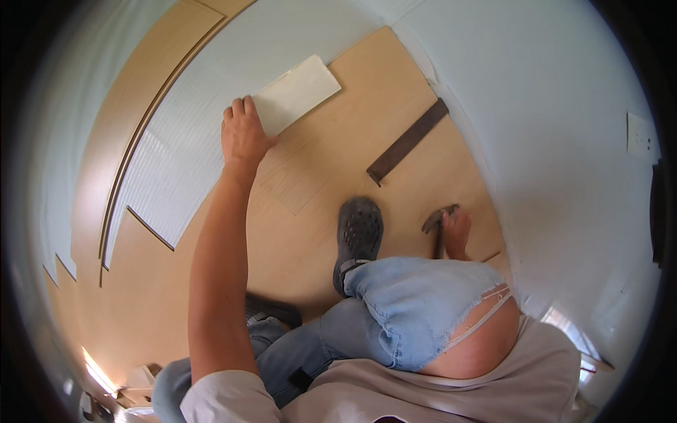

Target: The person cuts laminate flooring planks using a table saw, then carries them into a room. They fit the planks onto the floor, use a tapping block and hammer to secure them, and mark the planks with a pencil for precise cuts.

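A cream-coloured flat rectangular block point(300, 93) lies along the far edge of the laid wood-look floorboards point(303, 169), where they meet the pale underlay. My left hand point(245, 134) reaches forward and grips the block's left end, fingers over the top and thumb on the near side. At right, beside my raised knee, my right hand point(457, 233) is closed on a claw hammer point(438, 217), close to its head. The hammer's handle is partly hidden behind my knee. Between the block and the hammer, a dark flat metal pull bar point(409, 141) with bent ends rests on the boards.
Ribbed white underlay point(173, 173) shows beyond the laid boards. A long loose board point(134, 106) lies at far left. The pale wall point(564, 155) with a socket point(639, 135) runs along the right. My dark clog point(360, 229) stands on the floor in the middle.
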`<state>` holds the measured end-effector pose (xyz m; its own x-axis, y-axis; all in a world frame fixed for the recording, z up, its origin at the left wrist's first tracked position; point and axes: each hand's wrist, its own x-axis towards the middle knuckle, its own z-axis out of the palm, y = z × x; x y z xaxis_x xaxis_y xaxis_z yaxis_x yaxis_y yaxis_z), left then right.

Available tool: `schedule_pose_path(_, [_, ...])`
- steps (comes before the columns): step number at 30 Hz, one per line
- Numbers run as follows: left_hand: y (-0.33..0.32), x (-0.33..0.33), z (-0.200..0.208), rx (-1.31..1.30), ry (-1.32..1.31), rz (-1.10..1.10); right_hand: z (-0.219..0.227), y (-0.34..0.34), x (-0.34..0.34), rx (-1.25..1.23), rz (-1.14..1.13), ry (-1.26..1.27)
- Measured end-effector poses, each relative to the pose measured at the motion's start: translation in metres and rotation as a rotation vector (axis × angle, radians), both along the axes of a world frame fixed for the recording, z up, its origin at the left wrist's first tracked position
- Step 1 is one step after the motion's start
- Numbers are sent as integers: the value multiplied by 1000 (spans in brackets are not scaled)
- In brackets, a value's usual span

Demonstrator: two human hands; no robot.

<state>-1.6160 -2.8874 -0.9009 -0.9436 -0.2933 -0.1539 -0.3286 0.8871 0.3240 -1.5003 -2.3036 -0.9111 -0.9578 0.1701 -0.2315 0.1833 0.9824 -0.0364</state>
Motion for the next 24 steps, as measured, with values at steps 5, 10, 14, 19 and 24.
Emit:
schedule_pose_path(5, [-19,-42,2,62,-6,106,-20,-4,51,-142,-65,75])
schedule_pose_path(10, [-19,-52,4,140,-47,140,-18,10,41,-89,-78,62])
schedule_pose_path(14, [-19,-51,8,183,-133,146,7,-16,14,-136,-56,51])
schedule_pose_path(19, [-16,-45,-1,95,-89,157,54,-106,-105,-321,25,-138])
schedule_pose_path(24, [-9,-50,-19,115,25,188,131,-283,-258,-577,383,-263])
